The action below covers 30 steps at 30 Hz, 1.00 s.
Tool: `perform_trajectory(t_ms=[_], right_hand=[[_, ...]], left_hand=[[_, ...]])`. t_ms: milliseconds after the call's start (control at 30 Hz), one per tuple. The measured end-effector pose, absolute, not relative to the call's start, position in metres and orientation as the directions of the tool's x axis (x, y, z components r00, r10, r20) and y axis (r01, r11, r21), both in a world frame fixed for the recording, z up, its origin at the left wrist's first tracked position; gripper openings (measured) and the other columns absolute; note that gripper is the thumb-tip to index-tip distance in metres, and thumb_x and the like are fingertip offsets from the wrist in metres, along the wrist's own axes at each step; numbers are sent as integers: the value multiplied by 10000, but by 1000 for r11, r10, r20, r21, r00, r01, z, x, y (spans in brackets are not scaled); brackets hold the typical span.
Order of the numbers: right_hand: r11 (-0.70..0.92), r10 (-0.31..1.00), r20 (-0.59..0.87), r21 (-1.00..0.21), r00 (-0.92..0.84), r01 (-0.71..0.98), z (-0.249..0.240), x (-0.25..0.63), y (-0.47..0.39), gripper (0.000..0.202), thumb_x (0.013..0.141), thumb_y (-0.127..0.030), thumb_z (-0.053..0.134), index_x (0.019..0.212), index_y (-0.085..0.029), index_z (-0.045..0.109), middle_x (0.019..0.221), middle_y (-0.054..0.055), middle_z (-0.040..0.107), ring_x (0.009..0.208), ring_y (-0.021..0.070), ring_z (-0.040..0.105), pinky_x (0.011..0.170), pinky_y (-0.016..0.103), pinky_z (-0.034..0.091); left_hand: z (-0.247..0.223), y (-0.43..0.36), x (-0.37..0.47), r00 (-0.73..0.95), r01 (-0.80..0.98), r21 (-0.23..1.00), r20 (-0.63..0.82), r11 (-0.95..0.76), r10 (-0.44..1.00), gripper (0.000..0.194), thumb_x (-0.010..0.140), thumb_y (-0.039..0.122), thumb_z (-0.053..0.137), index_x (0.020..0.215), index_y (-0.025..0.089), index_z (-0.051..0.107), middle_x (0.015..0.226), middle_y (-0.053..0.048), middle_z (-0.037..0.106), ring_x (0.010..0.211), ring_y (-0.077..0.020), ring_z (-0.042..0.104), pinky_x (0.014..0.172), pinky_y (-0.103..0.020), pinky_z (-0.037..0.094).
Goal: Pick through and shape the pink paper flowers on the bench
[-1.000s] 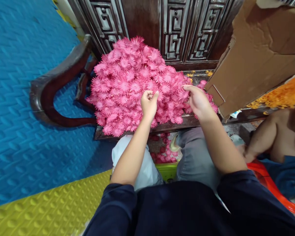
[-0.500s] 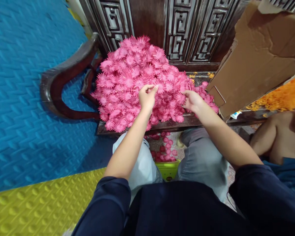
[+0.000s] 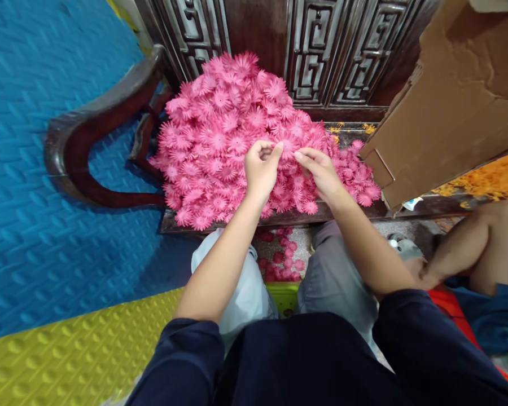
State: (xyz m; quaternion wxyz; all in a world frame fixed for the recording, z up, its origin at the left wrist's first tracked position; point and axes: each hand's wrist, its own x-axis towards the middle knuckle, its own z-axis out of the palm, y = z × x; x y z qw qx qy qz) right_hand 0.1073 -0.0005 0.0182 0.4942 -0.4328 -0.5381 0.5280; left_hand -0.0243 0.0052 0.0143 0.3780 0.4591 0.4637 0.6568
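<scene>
A large heap of pink artificial flowers [image 3: 220, 141], with thin pointed petals, lies on a dark wooden bench [image 3: 334, 211]. My left hand [image 3: 262, 166] is over the front of the heap, thumb and forefinger pinched at the edge of a pink flower [image 3: 287, 145]. Close by on the right, my right hand [image 3: 322, 172] has its thumb and forefinger pinched at the other edge of this flower. The two sets of fingertips are a small gap apart. Similar pink flowers behind make the outline of the held one hard to separate.
A brown cardboard sheet [image 3: 452, 107] leans at the right, with orange flowers [image 3: 491, 177] beyond it. The curved wooden armrest [image 3: 61, 149] stands left. Pink flowers [image 3: 288, 259] lie on the floor near a green container [image 3: 283, 296]. Another person's arm [image 3: 461, 254] is at right.
My right hand has moved left from the right part of the heap to beside my left hand. My left hand has shifted slightly right. The other person's arm has reached inward.
</scene>
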Motion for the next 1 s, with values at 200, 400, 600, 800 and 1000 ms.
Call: perform_trajectory(t_ms=[200, 400, 600, 800, 1000], right_hand=[[137, 989, 139, -990, -55, -26, 11, 110, 2, 184, 639, -394, 732, 686, -237, 647, 741, -21, 638, 813, 138, 577, 791, 302, 467], [89, 990, 89, -996, -106, -9, 8, 110, 2, 212, 683, -404, 699, 655, -207, 627, 716, -19, 625, 792, 123, 574, 828, 289, 451], [187, 982, 186, -981, -31, 43, 2, 101, 6, 197, 709, -355, 677, 636, -188, 601, 687, -31, 596, 738, 102, 548, 855, 284, 434], [238, 971, 239, -968, 3, 80, -2, 95, 15, 163, 720, -333, 669, 659, -187, 629, 731, -20, 638, 770, 113, 573, 880, 304, 438], [273, 960, 266, -957, -88, 93, 0, 93, 20, 218, 725, -404, 668, 698, -189, 647, 755, -12, 650, 804, 122, 591, 890, 316, 442]], left_hand=[[11, 4, -20, -316, -75, 966, 212, -247, 925, 239, 744, 311, 697, 657, 196, 506, 641, 22, 553, 638, -101, 531, 644, -229, 435], [9, 3, -17, -265, -121, 980, 118, -155, 957, 222, 783, 252, 651, 644, 193, 488, 604, 30, 509, 595, -93, 503, 622, -232, 417], [10, 6, -38, -361, 150, 963, 264, -223, 894, 119, 782, 212, 641, 820, 219, 529, 843, -4, 604, 821, -135, 575, 766, -264, 445], [22, -10, -40, -256, 421, 823, 512, -382, 820, 64, 800, 235, 617, 809, 229, 554, 852, -14, 610, 869, -170, 569, 839, -321, 431], [13, -10, -35, -156, 482, 795, 493, -370, 856, 52, 763, 209, 638, 723, 202, 607, 801, -10, 639, 807, -160, 573, 810, -316, 432]])
